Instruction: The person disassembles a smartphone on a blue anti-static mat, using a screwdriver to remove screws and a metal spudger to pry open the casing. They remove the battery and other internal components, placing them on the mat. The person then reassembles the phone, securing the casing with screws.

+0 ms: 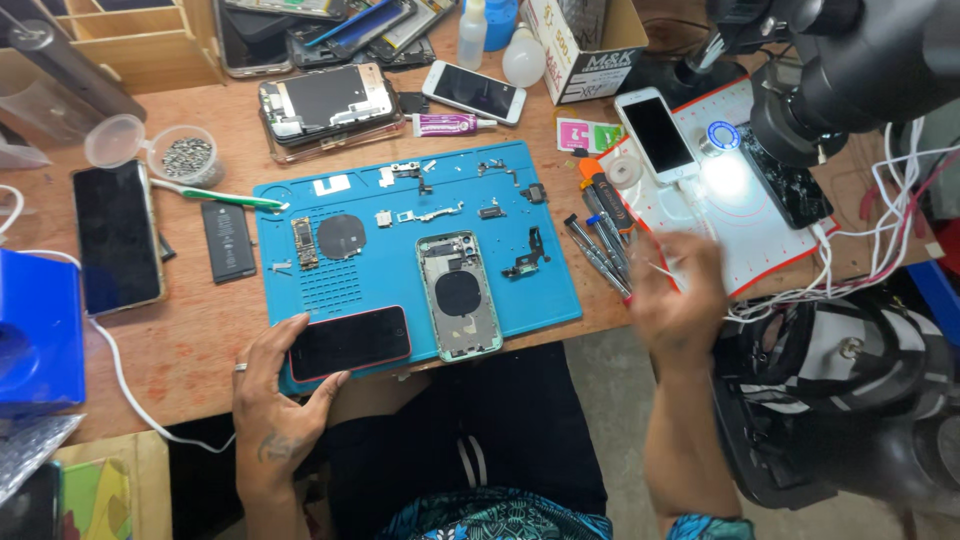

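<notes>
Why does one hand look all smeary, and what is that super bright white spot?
In the head view, the right hand is smeared by motion blur, so its fingers cannot be made out, while the left hand on the dark phone is sharp; the white spot is glare from a lamp washing out the white mat beneath the microscope.

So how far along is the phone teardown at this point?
Done: the green housing lies stripped on the blue mat, small parts spread above it. In hand: the left hand grips a dark phone; the right hand, blurred, is near the screwdrivers. Left: that phone looks unopened.
</notes>
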Available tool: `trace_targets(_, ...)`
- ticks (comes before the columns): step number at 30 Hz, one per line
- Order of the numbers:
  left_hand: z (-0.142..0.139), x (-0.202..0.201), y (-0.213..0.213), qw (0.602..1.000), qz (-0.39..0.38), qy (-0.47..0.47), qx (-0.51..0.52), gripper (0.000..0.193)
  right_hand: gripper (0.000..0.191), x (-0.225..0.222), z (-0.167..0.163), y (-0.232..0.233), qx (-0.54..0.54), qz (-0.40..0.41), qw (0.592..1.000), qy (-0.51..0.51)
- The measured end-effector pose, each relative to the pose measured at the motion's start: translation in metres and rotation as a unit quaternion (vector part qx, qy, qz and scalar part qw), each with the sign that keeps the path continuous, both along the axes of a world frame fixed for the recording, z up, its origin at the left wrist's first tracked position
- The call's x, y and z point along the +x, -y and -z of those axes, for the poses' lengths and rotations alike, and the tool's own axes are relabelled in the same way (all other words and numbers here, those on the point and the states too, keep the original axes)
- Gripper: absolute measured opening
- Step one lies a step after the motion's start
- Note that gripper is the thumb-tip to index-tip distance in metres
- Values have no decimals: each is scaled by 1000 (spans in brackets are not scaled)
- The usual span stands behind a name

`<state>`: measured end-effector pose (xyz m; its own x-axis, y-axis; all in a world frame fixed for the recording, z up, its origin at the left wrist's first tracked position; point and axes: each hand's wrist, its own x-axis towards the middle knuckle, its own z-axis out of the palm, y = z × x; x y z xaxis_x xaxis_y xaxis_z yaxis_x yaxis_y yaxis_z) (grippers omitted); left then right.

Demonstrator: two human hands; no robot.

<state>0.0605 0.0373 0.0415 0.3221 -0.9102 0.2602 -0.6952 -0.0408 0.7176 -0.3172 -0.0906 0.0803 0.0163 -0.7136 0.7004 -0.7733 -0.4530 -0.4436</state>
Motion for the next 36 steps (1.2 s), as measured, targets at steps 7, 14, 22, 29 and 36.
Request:
trace_targets(7, 5, -1, -1, 1000, -11, 11, 5, 75, 24, -81, 12, 85, 77, 94, 984, -129)
trace_targets(14, 15, 1, -2, 1000, -18, -2, 24, 75, 27, -84, 22, 110, 153, 129, 970, -136)
trace_targets(22, 16, 0, -2, 1000, -15, 7, 5, 74, 20, -81, 16, 116, 169, 124, 968, -135)
trace_targets(29, 13, 0, -1, 1000, -17, 4, 10, 73, 21, -80, 18, 116, 186, 114, 971, -99)
trace_targets(36, 6, 4, 0, 1000, 8, 1, 3, 73, 21, -108, -17, 84, 184, 106, 965, -154)
